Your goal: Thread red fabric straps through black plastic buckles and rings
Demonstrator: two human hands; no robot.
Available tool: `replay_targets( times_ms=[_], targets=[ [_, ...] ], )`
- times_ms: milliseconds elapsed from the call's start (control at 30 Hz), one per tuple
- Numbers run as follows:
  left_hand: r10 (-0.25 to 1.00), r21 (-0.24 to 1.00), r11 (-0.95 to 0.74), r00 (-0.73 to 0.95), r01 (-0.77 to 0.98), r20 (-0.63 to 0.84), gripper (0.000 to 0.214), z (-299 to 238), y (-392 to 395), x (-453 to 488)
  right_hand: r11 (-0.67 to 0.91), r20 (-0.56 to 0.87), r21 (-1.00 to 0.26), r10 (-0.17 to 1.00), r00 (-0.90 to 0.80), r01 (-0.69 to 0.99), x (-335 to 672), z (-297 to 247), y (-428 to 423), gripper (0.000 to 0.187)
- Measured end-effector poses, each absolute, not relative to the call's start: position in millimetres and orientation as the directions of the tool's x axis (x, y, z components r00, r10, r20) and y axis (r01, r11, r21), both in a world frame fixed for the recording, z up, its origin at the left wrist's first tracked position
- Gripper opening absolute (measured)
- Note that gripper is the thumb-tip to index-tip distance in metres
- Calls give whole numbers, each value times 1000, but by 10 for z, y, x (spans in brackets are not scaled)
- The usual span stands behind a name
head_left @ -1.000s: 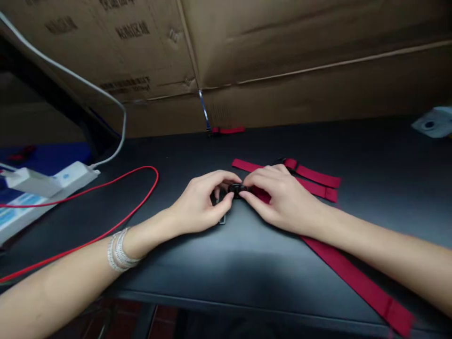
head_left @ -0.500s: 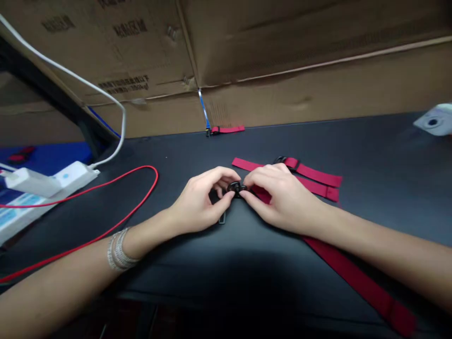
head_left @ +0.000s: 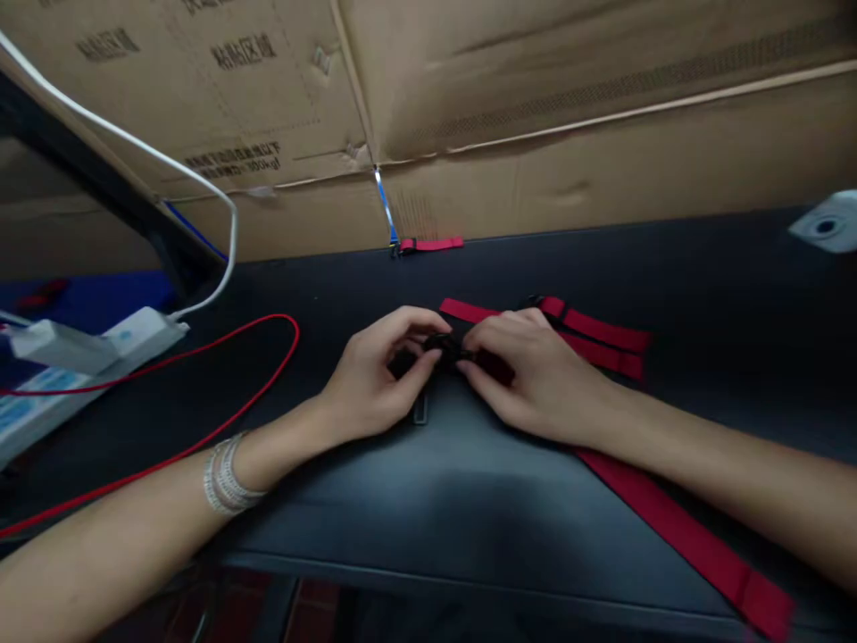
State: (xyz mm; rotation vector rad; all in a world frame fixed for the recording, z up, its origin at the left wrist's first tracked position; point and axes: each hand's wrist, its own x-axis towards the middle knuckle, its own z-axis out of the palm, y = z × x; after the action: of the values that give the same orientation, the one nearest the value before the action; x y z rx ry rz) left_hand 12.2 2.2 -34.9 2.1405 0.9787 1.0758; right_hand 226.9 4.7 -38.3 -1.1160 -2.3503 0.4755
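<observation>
Between my two hands is a small black buckle (head_left: 443, 343), dark and partly covered by my fingers. My left hand (head_left: 383, 375) pinches its left side between thumb and fingertips. On its right side my right hand (head_left: 528, 371) is closed in a pinch at the buckle's end. Red webbing straps (head_left: 603, 357) lie beyond and under my right hand, and one long red strap (head_left: 669, 522) runs out below my right forearm toward the near right. A small dark rectangular slider (head_left: 420, 409) rests on the table just below my left thumb.
A short red strap with a black clip (head_left: 432, 245) lies at the table's back edge, by the cardboard (head_left: 576, 187). Left are a white power strip (head_left: 144, 332), a white cable (head_left: 231, 241) and a looped red cable (head_left: 295, 335). A white device (head_left: 830, 223) stands far right.
My left hand has shifted slightly up and left, and the buckle has turned a little between my fingers. My right hand has barely moved. The straps lie as before.
</observation>
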Motion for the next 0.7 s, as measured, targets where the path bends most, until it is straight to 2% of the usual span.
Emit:
replay_targets(
  times_ms=[333,567,700],
  targets=[
    [785,703,-605,424,373,451,22,-349,33,101,574,215,-534,803,-557,621,2281,-333,52,29],
    [903,901,-377,301,215,306,23,-324,12,169,569,203,-533,805,-558,626,2284,-336,54,29],
    [923,938,-311,284,151,260,25,-308,24,187,568,192,-538,802,-566,623,2284,-334,56,30]
  ],
)
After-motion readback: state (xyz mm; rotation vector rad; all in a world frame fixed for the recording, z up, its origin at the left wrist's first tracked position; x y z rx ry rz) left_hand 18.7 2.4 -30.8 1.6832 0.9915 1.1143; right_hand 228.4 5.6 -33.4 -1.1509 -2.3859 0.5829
